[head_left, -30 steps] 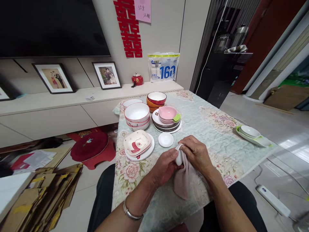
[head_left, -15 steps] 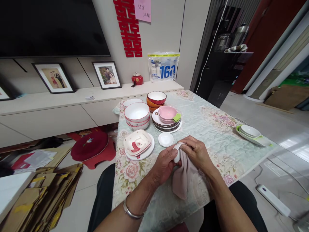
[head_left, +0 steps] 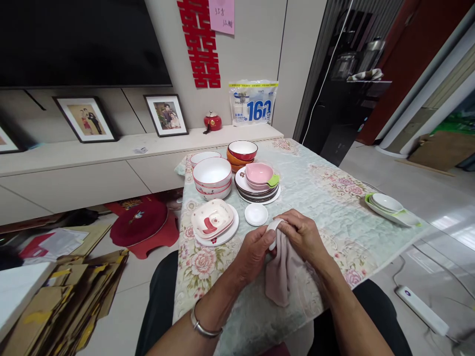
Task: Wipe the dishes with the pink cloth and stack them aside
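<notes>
My left hand [head_left: 256,249] grips a small white dish [head_left: 272,236] by its side, thumb on the outer face. A pinkish-beige cloth [head_left: 278,277] hangs from my right hand [head_left: 302,235], whose fingers press it against the dish's rim. Both hands meet over the near part of the table, and much of the dish is hidden by fingers and cloth. Just beyond them lies another small white dish [head_left: 256,214]. Left of that, square patterned bowls [head_left: 211,220] rest on a white plate [head_left: 232,231].
White bowls with red rims [head_left: 212,173] stand stacked behind, beside red and orange bowls [head_left: 243,151]. Pink bowls [head_left: 260,174] top a pile of plates [head_left: 256,194]. Small white dishes [head_left: 386,202] sit on a green-edged tray at the table's right edge. A red stool [head_left: 143,227] stands left.
The view has shifted slightly, moving the scene a little to the right. Both hands keep their hold on the dish and cloth, with hardly any movement.
</notes>
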{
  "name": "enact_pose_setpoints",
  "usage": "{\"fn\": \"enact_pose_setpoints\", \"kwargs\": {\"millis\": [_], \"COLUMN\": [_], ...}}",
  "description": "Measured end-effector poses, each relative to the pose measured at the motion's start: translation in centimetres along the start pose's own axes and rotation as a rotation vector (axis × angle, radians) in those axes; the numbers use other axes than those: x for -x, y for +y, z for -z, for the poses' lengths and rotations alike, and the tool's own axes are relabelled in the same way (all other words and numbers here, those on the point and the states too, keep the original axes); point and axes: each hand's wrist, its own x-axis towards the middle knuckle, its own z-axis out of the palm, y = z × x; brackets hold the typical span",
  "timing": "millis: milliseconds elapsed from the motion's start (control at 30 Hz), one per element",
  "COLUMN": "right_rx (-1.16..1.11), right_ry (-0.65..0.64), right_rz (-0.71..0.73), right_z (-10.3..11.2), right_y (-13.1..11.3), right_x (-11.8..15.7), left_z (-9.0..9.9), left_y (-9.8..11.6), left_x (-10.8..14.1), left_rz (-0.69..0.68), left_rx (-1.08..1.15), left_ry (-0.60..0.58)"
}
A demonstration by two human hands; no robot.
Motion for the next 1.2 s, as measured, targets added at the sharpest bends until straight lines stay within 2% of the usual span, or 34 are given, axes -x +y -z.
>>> {"fn": "enact_pose_setpoints", "kwargs": {"millis": [133, 267, 400, 633, 733, 867, 967, 1100, 1200], "right_rx": [-0.003, 0.188, 0.262, 0.001, 0.058, 0.23, 0.265, 0.147, 0.089], "right_ry": [-0.001, 0.035, 0.043, 0.012, 0.027, 0.003, 0.004, 0.013, -0.024], "right_rz": [-0.033, 0.081, 0.164, 0.0, -0.007, 0.108, 0.163, 0.097, 0.007], "right_z": [0.0, 0.5, 0.7, 0.1, 0.1, 0.3, 0.4, 0.1, -0.3], "right_y": [0.3, -0.7, -1.6, -0.3, -0.3, -1.3, -1.8, -1.3, -0.6], "right_x": [0.0, 0.2, 0.3, -0.1, 0.0, 0.3, 0.3, 0.1, 0.0], "left_z": [-0.1, -0.1, 0.2, 0.1, -0.1, -0.1, 0.1, 0.2, 0.1], "left_y": [0.0, 0.1, -0.1, -0.2, 0.0, 0.2, 0.0, -0.4, -0.4], "left_x": [0.0, 0.1, 0.1, 0.0, 0.0, 0.1, 0.2, 0.0, -0.1], "left_rz": [0.026, 0.069, 0.056, -0.002, 0.025, 0.082, 0.084, 0.009, -0.025], "left_rx": [0.092, 0.053, -0.046, 0.006, 0.026, -0.018, -0.078, -0.115, -0.128], "left_ry": [0.116, 0.0, -0.023, -0.004, -0.026, -0.03, -0.022, 0.017, 0.092]}}
